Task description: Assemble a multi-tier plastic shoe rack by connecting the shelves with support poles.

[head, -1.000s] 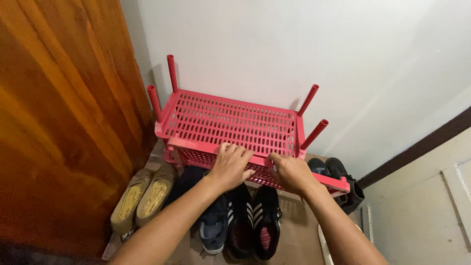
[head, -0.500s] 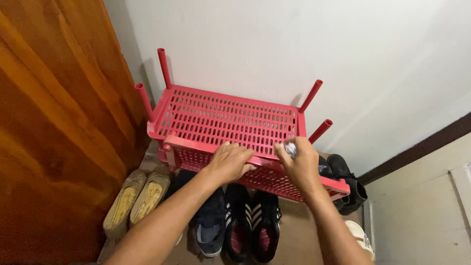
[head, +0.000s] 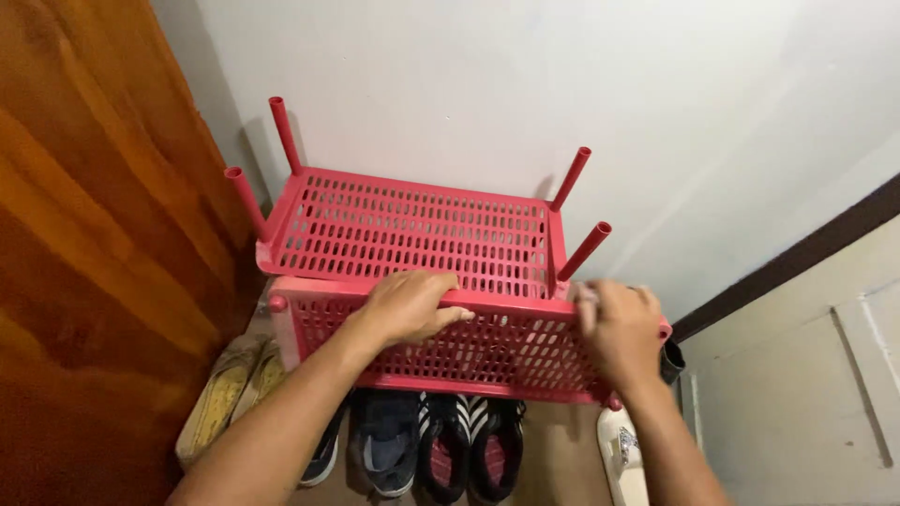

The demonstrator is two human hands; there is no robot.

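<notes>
Against the white wall (head: 581, 84), above the shoes (head: 450, 445) on the floor, your loose red shelf panel (head: 441, 351) looks light, stiff, slightly flexible — left hand (head: 408, 307) curled over its top rim, right hand (head: 619, 328) closed on the corner; keep to the solid rim.

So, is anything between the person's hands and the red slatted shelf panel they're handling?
Nothing visible. The left hand lies on the top edge of the loose red panel, and the right hand grips its right end. The panel stands in front of the red rack, above the shoes.
</notes>
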